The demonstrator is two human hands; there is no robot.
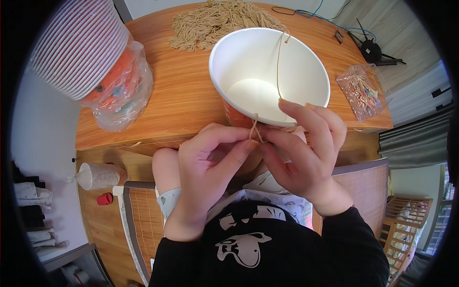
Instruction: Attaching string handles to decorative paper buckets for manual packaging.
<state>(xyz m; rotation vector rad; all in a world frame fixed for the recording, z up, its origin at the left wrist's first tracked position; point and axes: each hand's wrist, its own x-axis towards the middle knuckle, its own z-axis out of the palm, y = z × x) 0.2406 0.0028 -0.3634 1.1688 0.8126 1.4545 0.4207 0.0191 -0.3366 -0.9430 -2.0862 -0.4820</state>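
A large white paper bucket [244, 57] with an orange outer wall leans toward me at the desk's front edge, its wide mouth facing up. A thin tan cord [278, 67] hangs from a hole in its far rim and runs down inside to my right fingertips. At the near rim, cord strands [255, 128] come through and cross in a small loop. My left hand [203, 160] pinches one strand between thumb and forefinger. Close beside it, my right hand [306, 148] pinches the cord as well, its upper fingers raised over the rim.
A heap of cut tan cords [220, 24] lies behind the bucket on the wooden desk [181, 91]. Tall stacked buckets [81, 48], partly in clear plastic, stand at left. At right are a clear box of small colourful items [363, 93] and a black router-like device [373, 50].
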